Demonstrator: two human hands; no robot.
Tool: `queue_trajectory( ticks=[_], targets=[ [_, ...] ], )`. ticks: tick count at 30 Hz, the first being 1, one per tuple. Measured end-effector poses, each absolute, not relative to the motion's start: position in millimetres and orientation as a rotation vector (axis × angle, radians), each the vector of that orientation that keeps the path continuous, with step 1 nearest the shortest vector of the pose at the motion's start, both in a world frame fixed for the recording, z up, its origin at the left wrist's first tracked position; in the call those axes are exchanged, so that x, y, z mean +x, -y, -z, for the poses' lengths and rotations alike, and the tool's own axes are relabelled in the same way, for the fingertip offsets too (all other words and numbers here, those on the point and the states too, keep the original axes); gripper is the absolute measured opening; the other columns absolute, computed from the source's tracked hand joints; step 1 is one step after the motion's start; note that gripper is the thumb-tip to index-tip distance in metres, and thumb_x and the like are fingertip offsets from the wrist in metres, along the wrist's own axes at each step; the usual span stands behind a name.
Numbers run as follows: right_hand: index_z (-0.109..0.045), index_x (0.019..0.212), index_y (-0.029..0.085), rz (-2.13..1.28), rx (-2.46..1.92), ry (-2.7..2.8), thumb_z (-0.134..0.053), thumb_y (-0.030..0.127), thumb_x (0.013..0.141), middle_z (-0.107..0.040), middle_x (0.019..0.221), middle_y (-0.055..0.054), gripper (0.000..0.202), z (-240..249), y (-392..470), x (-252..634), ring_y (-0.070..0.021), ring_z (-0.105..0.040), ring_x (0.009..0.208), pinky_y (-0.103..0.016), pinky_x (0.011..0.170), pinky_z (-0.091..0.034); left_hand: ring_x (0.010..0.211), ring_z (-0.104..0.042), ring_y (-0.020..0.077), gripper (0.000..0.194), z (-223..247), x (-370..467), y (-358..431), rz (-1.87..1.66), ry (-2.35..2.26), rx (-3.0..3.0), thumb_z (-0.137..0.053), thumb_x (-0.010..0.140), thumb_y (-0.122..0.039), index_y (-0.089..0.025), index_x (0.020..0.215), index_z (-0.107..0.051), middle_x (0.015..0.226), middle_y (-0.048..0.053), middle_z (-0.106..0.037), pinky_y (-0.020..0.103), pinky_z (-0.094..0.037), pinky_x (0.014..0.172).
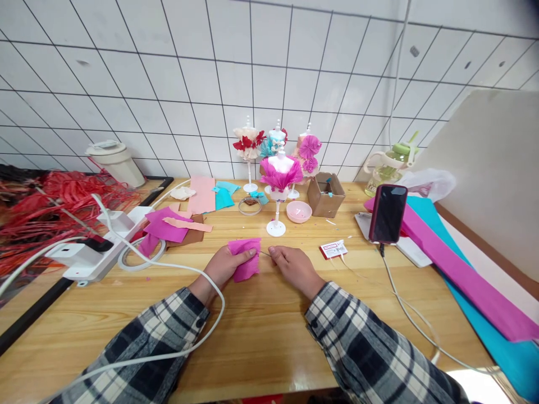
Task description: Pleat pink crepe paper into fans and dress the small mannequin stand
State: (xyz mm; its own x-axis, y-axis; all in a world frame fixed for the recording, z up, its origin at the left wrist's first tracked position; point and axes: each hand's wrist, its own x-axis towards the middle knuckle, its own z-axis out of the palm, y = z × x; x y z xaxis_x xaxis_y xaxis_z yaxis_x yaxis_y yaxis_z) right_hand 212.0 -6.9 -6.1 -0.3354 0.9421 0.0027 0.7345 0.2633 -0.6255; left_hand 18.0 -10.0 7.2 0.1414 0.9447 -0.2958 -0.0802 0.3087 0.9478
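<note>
My left hand (pixel 225 266) pinches a piece of magenta crepe paper (pixel 247 268) between thumb and fingers, just above the tabletop. To its right, my right hand (pixel 292 265) is closed on a thin needle-like rod (pixel 265 255), whose tip points at the paper's right edge. I cannot tell whether the tip touches the paper. Beyond both hands stands a small white dress form (pixel 277 212) with a ruffled magenta paper collar (pixel 283 178). Several more dress forms in paper dresses stand behind it, one with red trim (pixel 249 143).
At left are a power strip (pixel 96 268), magenta scraps (pixel 166 225) and red raffia-like strands (pixel 63 196). A white cable (pixel 221 314) crosses my left forearm. A pink bowl (pixel 298 211) and cardboard box (pixel 326 194) stand behind. A phone (pixel 387 213) and paper sheets (pixel 458 264) are right.
</note>
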Motion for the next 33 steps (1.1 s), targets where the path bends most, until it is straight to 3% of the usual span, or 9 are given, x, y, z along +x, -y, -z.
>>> queue_trajectory(
  ticks=[23, 33],
  targets=[
    [-0.059, 0.074, 0.021, -0.813, -1.509, 2.13, -0.027, 0.054, 0.099, -0.064, 0.072, 0.0, 0.052, 5.3, 6.3, 212.4, -0.0139, -0.055, 0.068, -0.024, 0.059, -0.029, 0.058, -0.06, 0.0182, 0.035, -7.9, 17.8, 11.0, -0.868, -1.181, 1.035, -0.079, 0.061, -0.046, -0.015, 0.073, -0.067, 0.062, 0.002, -0.067, 0.031, -0.046, 0.061],
    [-0.057, 0.07, 0.02, -0.796, -1.478, 2.147, -0.029, 0.055, 0.098, -0.06, 0.067, 0.001, 0.053, 6.6, 5.7, 211.8, -0.0128, -0.049, 0.062, -0.024, 0.056, -0.027, 0.056, -0.059, 0.0176, 0.035, -6.4, 17.2, 10.5, -0.867, -1.185, 1.047, -0.079, 0.062, -0.047, -0.015, 0.072, -0.066, 0.06, 0.001, -0.066, 0.031, -0.045, 0.061]
  ],
)
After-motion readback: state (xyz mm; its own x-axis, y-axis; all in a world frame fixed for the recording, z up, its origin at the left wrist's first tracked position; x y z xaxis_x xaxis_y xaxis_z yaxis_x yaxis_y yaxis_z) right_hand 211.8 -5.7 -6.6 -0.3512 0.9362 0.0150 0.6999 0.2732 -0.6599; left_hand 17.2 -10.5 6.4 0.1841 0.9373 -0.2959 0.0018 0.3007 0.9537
